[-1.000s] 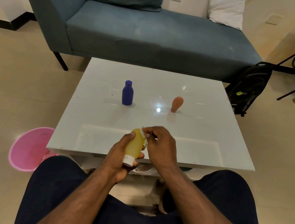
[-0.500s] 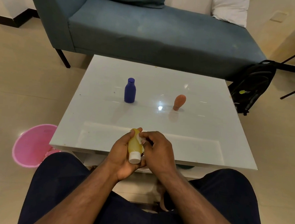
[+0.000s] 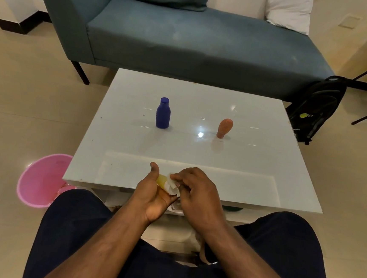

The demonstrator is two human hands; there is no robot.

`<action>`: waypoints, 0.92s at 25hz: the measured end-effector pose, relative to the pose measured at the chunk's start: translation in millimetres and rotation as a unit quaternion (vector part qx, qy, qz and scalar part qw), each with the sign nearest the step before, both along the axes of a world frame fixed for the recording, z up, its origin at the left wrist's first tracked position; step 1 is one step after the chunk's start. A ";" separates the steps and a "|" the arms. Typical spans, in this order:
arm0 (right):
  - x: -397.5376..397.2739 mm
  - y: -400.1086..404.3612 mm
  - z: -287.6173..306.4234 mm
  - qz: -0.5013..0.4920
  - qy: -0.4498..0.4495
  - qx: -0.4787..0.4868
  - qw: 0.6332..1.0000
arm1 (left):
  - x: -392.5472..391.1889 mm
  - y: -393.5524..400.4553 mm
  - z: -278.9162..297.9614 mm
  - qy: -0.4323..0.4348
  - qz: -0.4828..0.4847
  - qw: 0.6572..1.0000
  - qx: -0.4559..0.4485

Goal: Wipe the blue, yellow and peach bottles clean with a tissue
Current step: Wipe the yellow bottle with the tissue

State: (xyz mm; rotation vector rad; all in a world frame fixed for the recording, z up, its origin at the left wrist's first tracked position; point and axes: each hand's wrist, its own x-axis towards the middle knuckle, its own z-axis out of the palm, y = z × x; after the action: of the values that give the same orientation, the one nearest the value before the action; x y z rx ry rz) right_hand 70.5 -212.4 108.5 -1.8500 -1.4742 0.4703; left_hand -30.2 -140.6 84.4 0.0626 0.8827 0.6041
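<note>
My left hand (image 3: pixel 151 193) grips the yellow bottle (image 3: pixel 161 179) over the near edge of the white table (image 3: pixel 253 167); only a small yellow part shows between thumb and palm. My right hand (image 3: pixel 198 191) pinches a white tissue (image 3: pixel 172 185) and presses it against the bottle's cap end, which the tissue hides. The blue bottle (image 3: pixel 163 113) stands upright mid-table on the left. The peach bottle (image 3: pixel 224 128) stands cap down to its right. Neither hand is near those two.
A pink bin (image 3: pixel 39 177) sits on the floor left of the table. A blue-grey sofa (image 3: pixel 187 35) runs behind the table, with a black backpack (image 3: pixel 316 108) at its right end. My knees are under the table's near edge.
The tissue in my right hand has slid from the bottle's base toward its cap end, now covering the cap. My left hand has turned the bottle and hides more of it.
</note>
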 end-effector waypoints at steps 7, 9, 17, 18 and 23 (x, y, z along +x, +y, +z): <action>-7.7 -11.1 -17.4 0.032 -0.094 0.041 0.994 | -1.0 4.0 -28.5 0.031 -0.034 0.998 -0.046; 0.6 -5.9 -20.2 0.004 -0.085 0.056 0.995 | 1.7 1.4 -24.8 0.022 -0.022 0.998 -0.053; -3.3 -10.4 -18.2 0.055 -0.121 0.069 0.989 | 0.8 2.4 -26.7 0.037 -0.032 0.997 -0.062; -0.8 -8.0 -18.5 0.024 -0.105 0.061 0.992 | 0.9 2.5 -26.4 0.027 -0.031 0.997 -0.064; -18.3 -12.1 -12.0 0.082 -0.121 0.092 0.985 | 0.6 -5.3 -21.4 -0.020 -0.035 0.995 -0.090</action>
State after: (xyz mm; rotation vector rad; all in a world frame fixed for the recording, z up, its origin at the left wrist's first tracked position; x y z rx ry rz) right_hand 52.3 -224.5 96.4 -1.6927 -1.7785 0.1803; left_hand -29.6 -145.9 63.0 -0.0797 0.8898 0.4570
